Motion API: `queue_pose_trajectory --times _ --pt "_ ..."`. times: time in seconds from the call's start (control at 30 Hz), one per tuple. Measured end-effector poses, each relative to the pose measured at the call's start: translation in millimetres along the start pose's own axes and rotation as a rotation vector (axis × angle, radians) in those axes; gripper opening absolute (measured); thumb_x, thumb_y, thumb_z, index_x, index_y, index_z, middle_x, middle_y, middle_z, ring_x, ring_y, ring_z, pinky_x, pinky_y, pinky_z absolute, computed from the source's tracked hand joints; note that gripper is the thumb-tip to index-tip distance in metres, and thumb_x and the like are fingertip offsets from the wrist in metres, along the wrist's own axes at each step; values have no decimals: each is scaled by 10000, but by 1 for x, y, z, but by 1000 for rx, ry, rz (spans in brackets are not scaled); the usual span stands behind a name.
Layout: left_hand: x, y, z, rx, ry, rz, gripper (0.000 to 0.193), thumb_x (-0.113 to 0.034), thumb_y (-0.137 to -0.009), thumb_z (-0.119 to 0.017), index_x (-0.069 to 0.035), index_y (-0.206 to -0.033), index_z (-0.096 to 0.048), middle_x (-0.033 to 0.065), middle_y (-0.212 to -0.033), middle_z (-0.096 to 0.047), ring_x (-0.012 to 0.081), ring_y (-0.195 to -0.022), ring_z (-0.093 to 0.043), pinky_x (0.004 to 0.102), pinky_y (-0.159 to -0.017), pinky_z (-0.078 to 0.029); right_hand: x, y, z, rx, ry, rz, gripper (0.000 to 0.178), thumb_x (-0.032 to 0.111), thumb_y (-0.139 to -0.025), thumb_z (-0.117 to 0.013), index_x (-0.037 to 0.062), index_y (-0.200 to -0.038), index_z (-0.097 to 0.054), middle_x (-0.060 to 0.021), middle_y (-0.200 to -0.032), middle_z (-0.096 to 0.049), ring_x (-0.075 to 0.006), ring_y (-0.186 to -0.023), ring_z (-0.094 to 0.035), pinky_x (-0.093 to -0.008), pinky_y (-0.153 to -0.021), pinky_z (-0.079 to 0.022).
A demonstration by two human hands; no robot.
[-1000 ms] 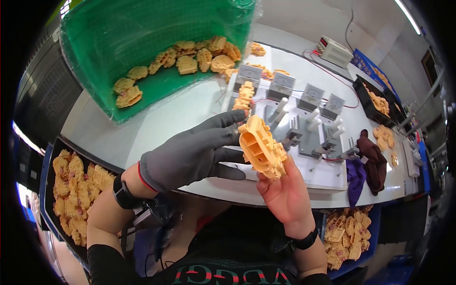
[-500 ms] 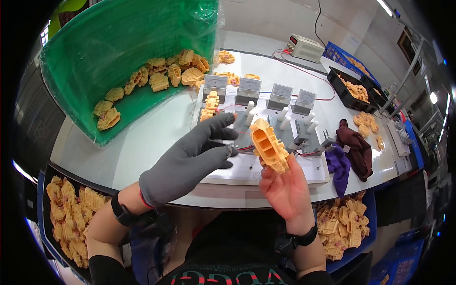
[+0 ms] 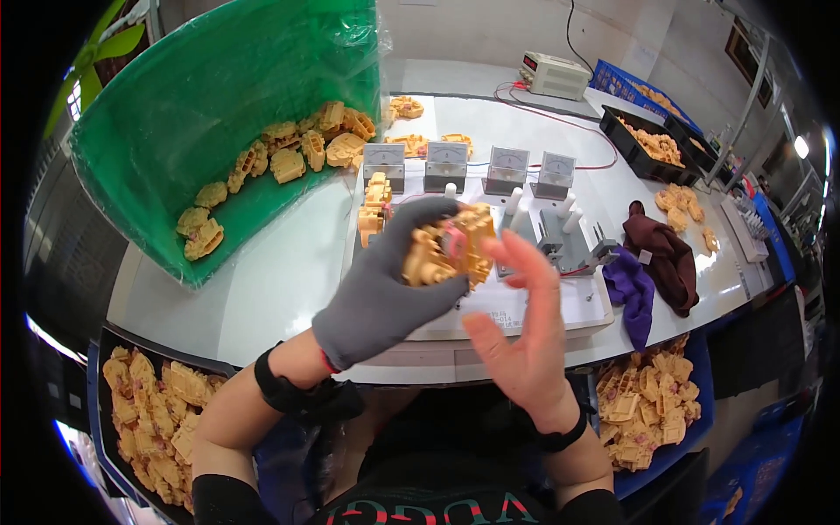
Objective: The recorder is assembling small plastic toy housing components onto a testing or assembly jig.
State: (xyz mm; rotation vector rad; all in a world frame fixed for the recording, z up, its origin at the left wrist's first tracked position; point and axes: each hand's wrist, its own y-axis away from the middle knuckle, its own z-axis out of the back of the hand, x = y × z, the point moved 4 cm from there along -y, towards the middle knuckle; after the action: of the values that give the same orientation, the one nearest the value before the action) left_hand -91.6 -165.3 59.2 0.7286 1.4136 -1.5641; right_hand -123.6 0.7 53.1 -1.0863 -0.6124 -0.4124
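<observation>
My left hand (image 3: 381, 294), in a grey glove, is closed around a yellow plastic housing (image 3: 473, 248). A pinkish-red piece shows in the middle of the housing, which is slightly blurred. Bare and just to its right, my right hand (image 3: 530, 343) has its fingers spread and holds nothing; whether a fingertip still brushes the housing I cannot tell. Both hands are above the near part of a white test board (image 3: 560, 320). Another yellow housing (image 3: 374, 208) sits at the board's left side. Panel meters (image 3: 507, 168) stand along its back, with white posts (image 3: 521, 215) in front.
A plastic-lined green bin (image 3: 188, 114) holding several housings lies at the left. Full crates of housings (image 3: 144, 416) (image 3: 649, 398) flank me. Purple cloth (image 3: 632, 293) and brown cloth (image 3: 661, 254) lie at right. Behind are a power supply (image 3: 556, 75) and a black tray (image 3: 612, 122).
The housing has passed from my right hand to my left, which has closed on it. My right hand has let go and opened. The view has shifted slightly.
</observation>
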Motion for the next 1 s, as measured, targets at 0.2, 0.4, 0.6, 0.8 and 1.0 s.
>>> queue_pose_trajectory --times 0.2,0.4,0.6,0.8,1.0 --pt "-11 -25 31 -205 461 321 550 -124 -904 -673 -85 -1376 -392 78 -1283 -521 172 -1166 -570 346 -972 -520 -56 4 2 2 -49 -258 409 163 -914 -678 48 -1277 -529 -98 -1085 -596 -200 -989 -584 -329 -806 -474" --pt "17 -54 52 -93 775 552 420 -210 -962 -598 -29 -1313 -454 150 -1290 -527 264 -1180 -573 396 -987 -526 -75 21 -29 -34 -72 -245 371 125 -909 -684 58 -1243 -538 -98 -1016 -600 -189 -910 -596 -314 -771 -495" --pt "36 -91 58 10 833 716 453 -246 -957 -620 19 -1288 -462 189 -1268 -536 303 -1167 -574 392 -992 -532 -82 27 -22 -35 -295 -321 290 113 -887 -711 65 -1146 -591 -54 -921 -636 -138 -816 -614 -275 -723 -503" --pt "55 -115 60 -54 557 769 451 -220 -959 -630 25 -1298 -460 187 -1270 -549 290 -1199 -575 414 -1031 -519 -82 24 -17 -23 -322 -272 258 83 -875 -725 45 -1098 -600 -29 -962 -644 -101 -821 -589 -243 -753 -490" --pt "66 -120 53 -4 266 730 483 -314 -932 -662 8 -1254 -503 146 -1152 -629 224 -1020 -674 363 -905 -581 -81 23 -19 -19 -320 -253 274 127 -867 -735 68 -1100 -604 -56 -921 -646 -146 -800 -609 -277 -745 -519"
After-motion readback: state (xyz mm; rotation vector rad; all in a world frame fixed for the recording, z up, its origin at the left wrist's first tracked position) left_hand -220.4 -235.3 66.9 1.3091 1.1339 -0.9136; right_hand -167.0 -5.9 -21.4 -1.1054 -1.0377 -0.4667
